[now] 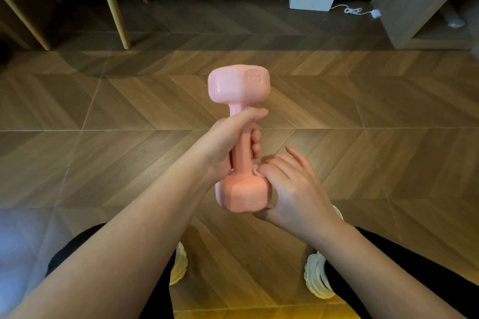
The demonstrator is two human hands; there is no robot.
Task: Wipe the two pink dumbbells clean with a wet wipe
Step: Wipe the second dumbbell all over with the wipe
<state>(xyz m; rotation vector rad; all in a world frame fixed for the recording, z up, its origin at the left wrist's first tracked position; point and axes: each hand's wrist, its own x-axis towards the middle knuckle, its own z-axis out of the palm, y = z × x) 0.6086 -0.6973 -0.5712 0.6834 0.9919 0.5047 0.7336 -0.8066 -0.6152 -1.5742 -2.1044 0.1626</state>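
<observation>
Head view: one pink dumbbell (241, 150) is being held in the air above the chevron wood floor (103, 111), pointing away from the person.
Left hand (223, 142): fingers are wrapping round the handle, gripping it.
Right hand (290, 186): fingers are curling over the near head, pressing a mostly hidden white wet wipe (256, 170) against it.

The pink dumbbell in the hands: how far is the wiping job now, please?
Done: nothing can be confirmed; no surface looks visibly wiped. In hand: the left hand grips the pink dumbbell by its handle, and the right hand presses the wet wipe against the near head, beside the handle. Left: the far head is untouched right now, and the second dumbbell is not in view.
</observation>
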